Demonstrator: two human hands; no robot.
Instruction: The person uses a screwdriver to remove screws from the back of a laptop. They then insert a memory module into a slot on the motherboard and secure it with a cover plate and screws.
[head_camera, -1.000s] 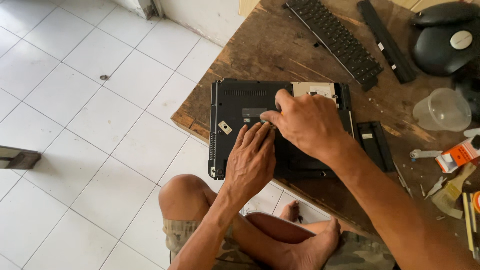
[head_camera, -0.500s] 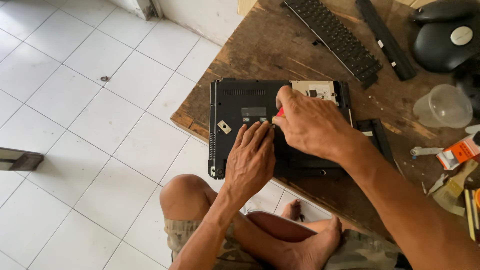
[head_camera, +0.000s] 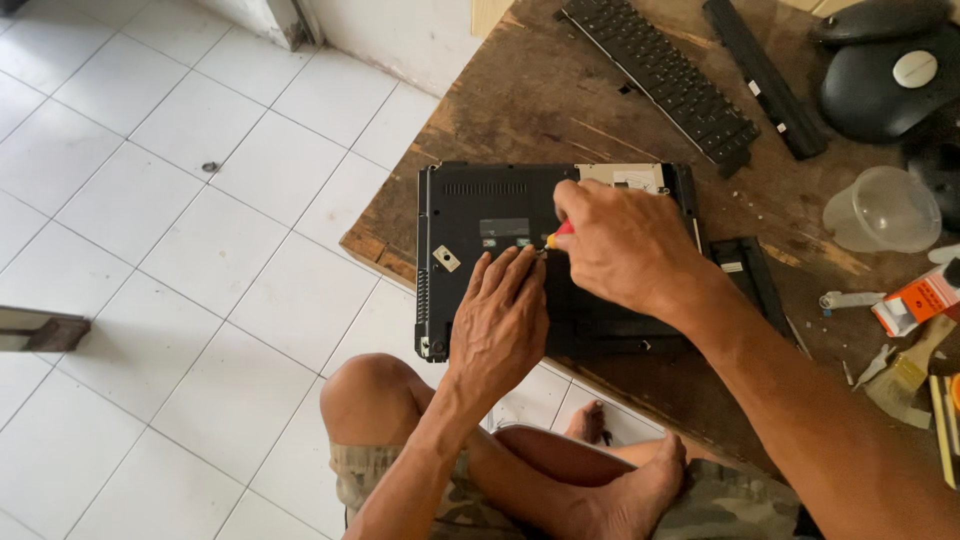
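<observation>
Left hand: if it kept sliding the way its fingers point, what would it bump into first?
Probably the red-handled tool that the right hand holds, just beyond the left hand fingertips on the black laptop underside; depth is unclear.

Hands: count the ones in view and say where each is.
2. The left hand rests flat on the black laptop base. The right hand is just above it, gripping a red-handled tool over the same base. No others show.

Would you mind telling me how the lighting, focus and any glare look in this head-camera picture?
Head view: soft, even daylight, no hard shadows; the white floor tiles look bright, slightly washed out; the black laptop base is dark, its detail muted; the left hand and right hand are reasonably sharp; straight edges bow slightly near the frame's borders.
</observation>
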